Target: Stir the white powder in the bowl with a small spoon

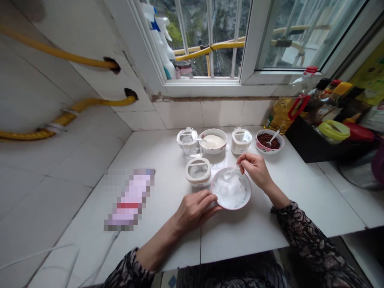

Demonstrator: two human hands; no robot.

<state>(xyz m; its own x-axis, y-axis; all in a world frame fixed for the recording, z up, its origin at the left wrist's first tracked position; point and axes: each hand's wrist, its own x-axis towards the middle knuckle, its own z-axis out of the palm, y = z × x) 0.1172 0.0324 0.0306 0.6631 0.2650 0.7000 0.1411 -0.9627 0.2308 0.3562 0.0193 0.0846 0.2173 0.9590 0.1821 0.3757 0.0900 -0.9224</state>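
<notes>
A bowl [247,192] of white granules [230,193] sits on the white tiled counter. My left hand [196,206] grips its left rim, thumb low on the outside and fingers over the edge. Between the fingers of my right hand [255,169] is a small white spoon [228,175], its scoop over the granules at the bowl's far side. Just left of the bowl stands a clear lidded seasoning jar [198,171]. Behind are two similar jars, one on the left [188,140] and one on the right [241,140], with a bowl of pale powder [213,141] between them.
A bowl of dark red flakes [269,141] with a white spoon stands at the back right. Beyond it are an oil bottle [280,108] and a black rack [309,140] of bottles. A blurred pinkish object [132,198] with a cable lies at left. The window [207,44] is behind.
</notes>
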